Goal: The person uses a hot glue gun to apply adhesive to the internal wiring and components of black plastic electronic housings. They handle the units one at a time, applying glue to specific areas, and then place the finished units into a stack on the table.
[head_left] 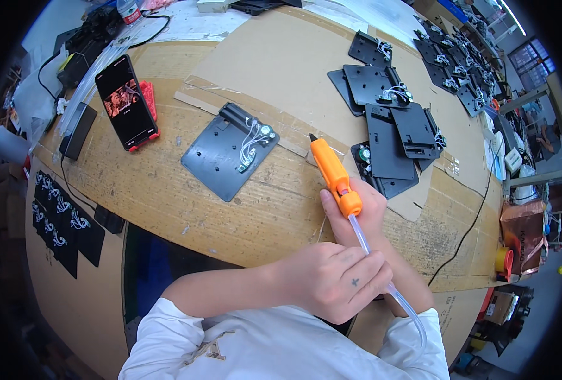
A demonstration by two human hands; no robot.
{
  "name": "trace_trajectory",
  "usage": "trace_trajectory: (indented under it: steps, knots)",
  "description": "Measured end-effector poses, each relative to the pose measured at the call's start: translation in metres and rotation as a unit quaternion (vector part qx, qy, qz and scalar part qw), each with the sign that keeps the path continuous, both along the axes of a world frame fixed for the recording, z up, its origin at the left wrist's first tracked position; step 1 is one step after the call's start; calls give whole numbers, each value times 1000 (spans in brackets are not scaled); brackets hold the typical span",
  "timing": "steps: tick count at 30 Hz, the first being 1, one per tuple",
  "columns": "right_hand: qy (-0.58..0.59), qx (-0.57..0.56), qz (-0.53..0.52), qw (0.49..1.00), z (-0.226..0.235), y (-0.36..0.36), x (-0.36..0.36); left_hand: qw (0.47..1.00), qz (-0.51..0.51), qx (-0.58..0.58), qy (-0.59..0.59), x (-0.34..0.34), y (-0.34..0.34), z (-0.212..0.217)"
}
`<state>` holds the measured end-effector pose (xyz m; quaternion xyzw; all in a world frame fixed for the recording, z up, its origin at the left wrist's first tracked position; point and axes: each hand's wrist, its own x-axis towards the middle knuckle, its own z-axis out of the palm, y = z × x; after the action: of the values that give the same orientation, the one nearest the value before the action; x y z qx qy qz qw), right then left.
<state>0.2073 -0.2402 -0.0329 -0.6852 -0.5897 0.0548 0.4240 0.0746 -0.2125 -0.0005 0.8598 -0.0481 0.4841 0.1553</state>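
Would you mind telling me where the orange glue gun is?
In the head view, right of centre, the glue gun is in the right hand, between the single black plate and the plate stack.

The person wears a white top with pushed-up sleeves; the left hand [335, 278] bears a small cross mark.

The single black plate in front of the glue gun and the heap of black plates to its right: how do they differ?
The single black plate lies flat and alone on the cardboard; the heap of black plates overlaps, several tilted on one another. The single plate lies left of the orange glue gun held in the right hand; the heap lies right of it. Both carry white wires.
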Motion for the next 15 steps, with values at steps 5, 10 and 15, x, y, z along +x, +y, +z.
trace_trajectory:
  steps: [5,10,15]
  knots:
    - [-15,-18,-3,1000,4,-3,0,999,-9,-13,-31,4,2,-1]
    - [-17,-37,-7,999,3,-3,1,999,-9,-25,-21,4,0,-3]
    - [-21,-14,-1,1000,-1,-5,2,999,-10,-27,-24,7,-1,-6]
